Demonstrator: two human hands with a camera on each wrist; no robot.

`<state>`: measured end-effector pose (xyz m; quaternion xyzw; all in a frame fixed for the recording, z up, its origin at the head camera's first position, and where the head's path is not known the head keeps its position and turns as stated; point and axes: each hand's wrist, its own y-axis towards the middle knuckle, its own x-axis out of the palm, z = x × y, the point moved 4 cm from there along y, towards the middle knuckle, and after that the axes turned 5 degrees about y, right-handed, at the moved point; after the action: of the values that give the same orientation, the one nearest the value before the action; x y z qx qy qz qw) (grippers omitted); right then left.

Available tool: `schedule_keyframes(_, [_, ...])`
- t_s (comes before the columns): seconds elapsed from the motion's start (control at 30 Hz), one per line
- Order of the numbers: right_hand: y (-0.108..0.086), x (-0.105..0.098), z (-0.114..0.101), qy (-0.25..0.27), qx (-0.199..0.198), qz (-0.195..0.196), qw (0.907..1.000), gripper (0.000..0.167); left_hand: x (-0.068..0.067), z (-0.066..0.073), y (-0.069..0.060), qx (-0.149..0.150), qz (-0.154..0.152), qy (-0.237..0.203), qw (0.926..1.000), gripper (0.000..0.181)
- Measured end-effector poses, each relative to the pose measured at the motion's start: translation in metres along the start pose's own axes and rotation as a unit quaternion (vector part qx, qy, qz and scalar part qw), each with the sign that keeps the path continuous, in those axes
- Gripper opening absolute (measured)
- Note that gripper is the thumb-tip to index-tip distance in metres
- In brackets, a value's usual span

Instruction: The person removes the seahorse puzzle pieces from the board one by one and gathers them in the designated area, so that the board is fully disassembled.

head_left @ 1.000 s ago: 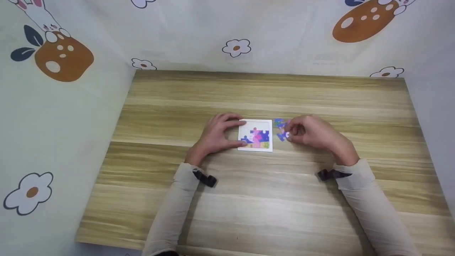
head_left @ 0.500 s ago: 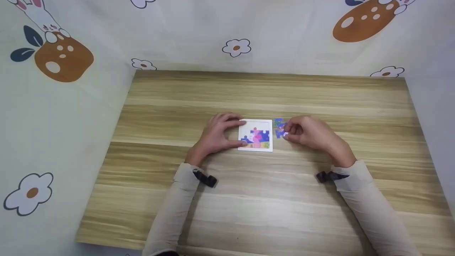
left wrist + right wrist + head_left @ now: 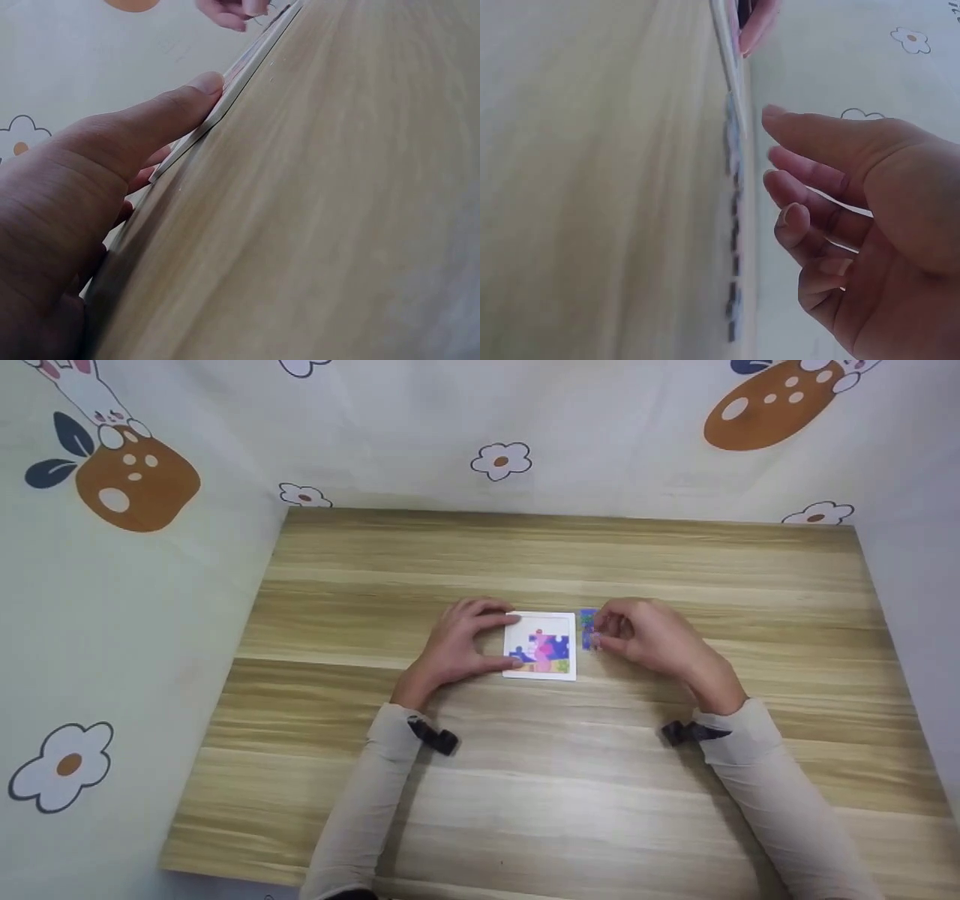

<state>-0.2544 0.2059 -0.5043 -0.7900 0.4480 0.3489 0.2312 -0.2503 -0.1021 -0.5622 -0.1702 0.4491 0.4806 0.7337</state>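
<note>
- Left hand: at tray's left edge, thumb and index spread wide, tips resting on its near and far left corners.
- Right hand: right of tray, palm turned in, fingers loosely bent, narrow gap between thumb and index tips in right wrist view.
- White tray: flat, square, between the hands; joined pieces fill its near part and right side, pale base bare toward far left corner. Pink figure on dark blue, some yellow and green.
- Loose pieces: just right of tray, slim gap between; blue, green, some pink. Right fingertips in the way, over their right side.
- Black wrist mounts: one per cuff, nearer the person than tray.
- Beige sleeves: run from both wrists toward the near side, either side of tray.
- Table: striped wood grain, light, shiny patch on near side of tray.
- Wall covering: pale, beyond tray and to both sides; flowers, rabbits, orange fruit.
- Loose piece count: can't tell, hand covers some; edge-on and blurred in right wrist view.
- Left thumb hides a bit of tray. Sleeves cut off at bottom of head view.
</note>
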Motion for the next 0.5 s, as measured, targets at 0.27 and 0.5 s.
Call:
schedule_keyframes(0.27, [0.015, 0.007, -0.031, 0.017, -0.066, 0.051, 0.9964, 0.016, 0.001, 0.0, 0.0, 0.003, 0.001, 0.001, 1.0, 0.075])
schedule_keyframes(0.5, [0.025, 0.03, -0.046, 0.03, -0.097, 0.031, 0.9944, 0.02, 0.0, 0.0, 0.0, 0.009, 0.005, 0.009, 0.9999, 0.074])
